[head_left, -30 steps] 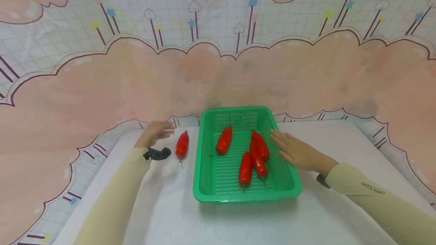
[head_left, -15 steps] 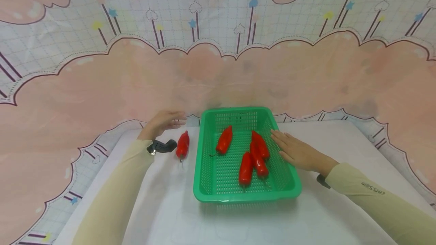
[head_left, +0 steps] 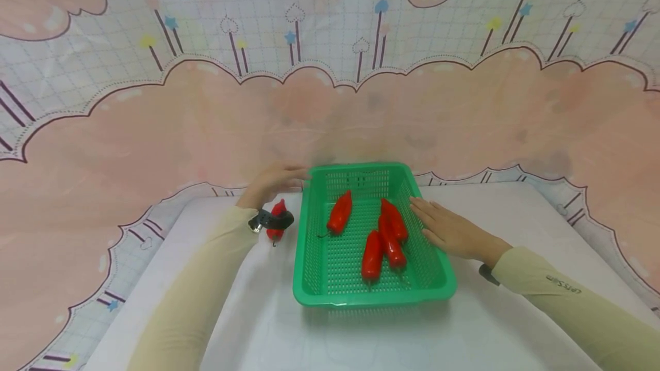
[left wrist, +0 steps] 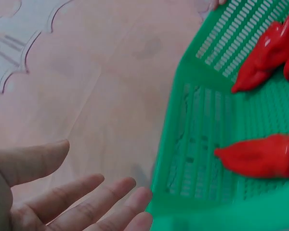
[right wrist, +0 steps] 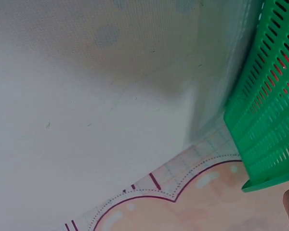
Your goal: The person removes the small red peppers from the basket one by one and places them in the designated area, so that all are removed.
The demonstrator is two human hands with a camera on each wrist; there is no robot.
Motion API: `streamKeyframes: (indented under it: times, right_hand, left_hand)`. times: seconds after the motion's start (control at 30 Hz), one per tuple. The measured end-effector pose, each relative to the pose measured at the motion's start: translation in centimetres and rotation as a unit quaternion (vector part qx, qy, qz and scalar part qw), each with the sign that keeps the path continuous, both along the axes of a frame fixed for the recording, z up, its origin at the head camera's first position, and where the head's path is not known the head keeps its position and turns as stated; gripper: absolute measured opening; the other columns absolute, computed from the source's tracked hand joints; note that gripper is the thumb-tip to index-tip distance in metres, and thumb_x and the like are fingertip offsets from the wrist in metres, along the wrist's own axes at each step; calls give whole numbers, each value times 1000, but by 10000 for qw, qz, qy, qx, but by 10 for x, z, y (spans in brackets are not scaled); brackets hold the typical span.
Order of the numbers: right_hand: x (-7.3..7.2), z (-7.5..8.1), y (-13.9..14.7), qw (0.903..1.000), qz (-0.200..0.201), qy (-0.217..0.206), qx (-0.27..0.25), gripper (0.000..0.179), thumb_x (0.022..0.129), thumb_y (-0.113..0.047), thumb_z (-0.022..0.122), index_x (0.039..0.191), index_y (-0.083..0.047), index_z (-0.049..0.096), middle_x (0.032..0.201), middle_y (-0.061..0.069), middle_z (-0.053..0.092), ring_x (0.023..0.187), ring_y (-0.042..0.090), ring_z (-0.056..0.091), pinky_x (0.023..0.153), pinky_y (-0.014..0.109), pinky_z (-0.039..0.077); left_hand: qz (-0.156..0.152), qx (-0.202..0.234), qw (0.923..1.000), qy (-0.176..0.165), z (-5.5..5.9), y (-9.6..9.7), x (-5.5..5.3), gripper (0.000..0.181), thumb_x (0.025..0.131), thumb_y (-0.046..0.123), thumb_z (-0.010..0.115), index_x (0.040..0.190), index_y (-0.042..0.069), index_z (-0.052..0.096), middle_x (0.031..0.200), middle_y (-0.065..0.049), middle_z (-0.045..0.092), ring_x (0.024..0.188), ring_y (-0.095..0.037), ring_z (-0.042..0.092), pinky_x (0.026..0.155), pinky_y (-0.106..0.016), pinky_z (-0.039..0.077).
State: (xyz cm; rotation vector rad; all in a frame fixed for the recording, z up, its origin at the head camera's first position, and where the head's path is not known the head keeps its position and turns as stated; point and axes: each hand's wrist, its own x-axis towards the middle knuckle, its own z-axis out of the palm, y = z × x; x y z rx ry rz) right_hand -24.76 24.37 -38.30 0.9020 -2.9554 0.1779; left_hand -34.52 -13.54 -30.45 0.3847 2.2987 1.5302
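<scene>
Basket (head_left: 373, 300) w/ 4 peppers (head_left: 339, 212) sits btwn L grip (head_left: 275, 182) & R grip (head_left: 450, 230) (both released).

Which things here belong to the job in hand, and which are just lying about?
Likely the job:
green perforated plastic basket
four glossy red tapered peppers inside it
one glossy red pepper beside it

Likely just there:
flat white tabletop
pink-and-white cloud-print backdrop
black wrist straps

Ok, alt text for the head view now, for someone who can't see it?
Green basket holding four red peppers on a white table, the right hand at its right rim and the left hand, fingers extended, near its far left corner. A fifth pepper lies left of it, partly hidden by a black wristband.
</scene>
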Motion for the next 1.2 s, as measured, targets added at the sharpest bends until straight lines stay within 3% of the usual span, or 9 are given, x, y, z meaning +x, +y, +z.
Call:
streamKeyframes:
  times: [0.4, 0.67, 0.97, 1.2]
  right_hand:
    - [0, -2, 1, 10000, 60, -7, 8, 59, 97, -27, 43, 148, -3, 24, 157, 11, 21, 144, 31, 21, 117, 48, 22]
    - [0, 0, 0, 10000, 70, -16, -33, 58, 97, -25, 43, 148, -2, 25, 157, 12, 21, 144, 32, 21, 117, 48, 21]
    - [0, 1, 0, 10000, 55, -23, -56, 59, 97, -26, 43, 148, -2, 25, 156, 12, 22, 143, 33, 22, 117, 49, 22]
    - [0, 2, 0, 9999, 10, -127, -78, 59, 97, -27, 42, 148, -4, 23, 157, 11, 20, 144, 32, 20, 117, 48, 21]
  left_hand:
    - [-54, -106, 9994, -337, -8, 46, 4, 44, 99, 16, 46, 138, -4, 41, 138, -24, 47, 125, -37, 50, 106, -42, 42]
    - [-268, -28, 9975, -656, -17, 70, 9, 42, 99, 13, 45, 136, -5, 43, 135, -26, 49, 124, -38, 51, 106, -46, 41]
    - [-533, -481, 9959, -549, -27, 88, 17, 41, 96, 15, 51, 132, -4, 49, 128, -23, 57, 117, -36, 57, 96, -37, 51]
    - [-748, -747, 9932, -491, -34, 97, 24, 41, 94, 14, 57, 131, -2, 52, 133, -19, 55, 115, -32, 60, 97, -41, 49]
